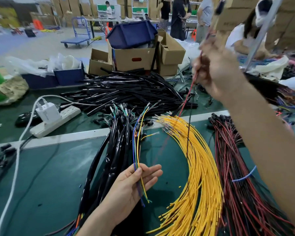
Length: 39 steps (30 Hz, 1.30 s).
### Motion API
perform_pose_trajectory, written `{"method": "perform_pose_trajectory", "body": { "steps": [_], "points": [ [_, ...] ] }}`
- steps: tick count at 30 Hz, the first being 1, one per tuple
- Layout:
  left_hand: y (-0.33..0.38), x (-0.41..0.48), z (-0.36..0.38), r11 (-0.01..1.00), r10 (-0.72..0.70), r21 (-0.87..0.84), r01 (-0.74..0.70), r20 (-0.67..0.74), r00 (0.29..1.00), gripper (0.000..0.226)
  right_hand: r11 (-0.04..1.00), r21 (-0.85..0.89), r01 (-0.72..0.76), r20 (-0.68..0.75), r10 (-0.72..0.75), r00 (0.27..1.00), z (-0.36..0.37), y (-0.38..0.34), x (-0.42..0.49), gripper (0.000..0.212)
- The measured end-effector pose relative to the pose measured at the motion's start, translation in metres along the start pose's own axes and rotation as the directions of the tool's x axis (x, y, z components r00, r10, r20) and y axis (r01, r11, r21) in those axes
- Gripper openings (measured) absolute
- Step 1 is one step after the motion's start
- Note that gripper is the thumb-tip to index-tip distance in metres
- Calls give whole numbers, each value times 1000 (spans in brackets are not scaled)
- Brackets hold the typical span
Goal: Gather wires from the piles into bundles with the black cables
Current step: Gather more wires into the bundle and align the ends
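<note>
Early going, I'd say: the near left hand (136, 183) is thumb-pinning a few thin wires (137, 160), the right hand (216, 74) is pinching a red-black pair (185, 99) up high, while the yellow pile (201, 167), red pile (237, 184) and black cables (112, 159) are lying mostly ungathered.

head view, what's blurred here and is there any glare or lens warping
Head view: the raised right hand and the red wire it pinches are motion-smeared; the left hand holding the coloured wires and the yellow wires are sharp. Head view: light glares off the glossy black cables. Head view: the wide lens seems to tilt the far cartons.
</note>
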<state>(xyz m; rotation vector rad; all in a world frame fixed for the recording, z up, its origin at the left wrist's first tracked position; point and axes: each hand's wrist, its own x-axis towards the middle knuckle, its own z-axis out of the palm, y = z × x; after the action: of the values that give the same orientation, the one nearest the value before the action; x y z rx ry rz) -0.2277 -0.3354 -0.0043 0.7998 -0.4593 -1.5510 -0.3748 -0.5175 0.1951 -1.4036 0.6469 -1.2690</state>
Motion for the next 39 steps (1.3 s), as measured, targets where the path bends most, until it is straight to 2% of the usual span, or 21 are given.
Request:
{"method": "perform_pose_trajectory", "body": {
  "steps": [4,7,12,15,18,21,23,25,27,29,32,34,36,39],
  "points": [
    [1,-1,0,1000,-17,21,17,36,999,13,961,-6,-277,100,276,956,27,52,-16,20],
    [2,-3,-1,999,-30,38,28,51,998,16,922,-57,-384,117,388,914,40,83,-23,17],
    [1,-2,-2,997,-31,66,28,45,998,27,906,-179,-385,98,405,909,47,114,-19,8],
    [0,-3,0,999,-14,49,14,-4,1000,31,904,-234,-358,55,380,923,44,124,-11,18],
    [0,-2,0,998,2,57,0,-42,999,34,912,-170,-375,46,387,921,46,130,-5,33],
    [-1,-1,-3,995,-4,103,9,-50,999,36,897,-117,-427,133,440,888,48,136,-4,39],
    [0,-1,-4,993,-15,115,22,-65,998,36,865,-188,-466,155,494,855,41,137,-3,40],
    [1,-1,-4,991,-24,128,34,-79,997,30,827,-362,-431,77,487,870,18,137,2,36],
    [3,-1,-2,990,-30,137,42,-86,996,21,705,-632,-322,-69,363,929,-20,135,11,25],
    [3,-2,0,989,-28,140,41,-90,996,15,445,-849,-284,-218,195,956,-70,132,18,21],
    [3,-3,-1,992,-33,122,45,-94,995,13,113,-881,-459,-456,53,889,-152,129,13,24],
    [2,-2,-2,993,-44,103,53,-92,995,14,-51,-822,-568,-570,52,820,-193,130,-3,26],
    [1,-2,-4,994,-53,86,61,-89,995,15,-111,-779,-617,-625,59,778,-219,135,-19,27],
    [1,0,-4,995,-62,74,69,-92,994,16,-65,-797,-600,-602,21,798,-237,144,-29,33]
  ]
}}
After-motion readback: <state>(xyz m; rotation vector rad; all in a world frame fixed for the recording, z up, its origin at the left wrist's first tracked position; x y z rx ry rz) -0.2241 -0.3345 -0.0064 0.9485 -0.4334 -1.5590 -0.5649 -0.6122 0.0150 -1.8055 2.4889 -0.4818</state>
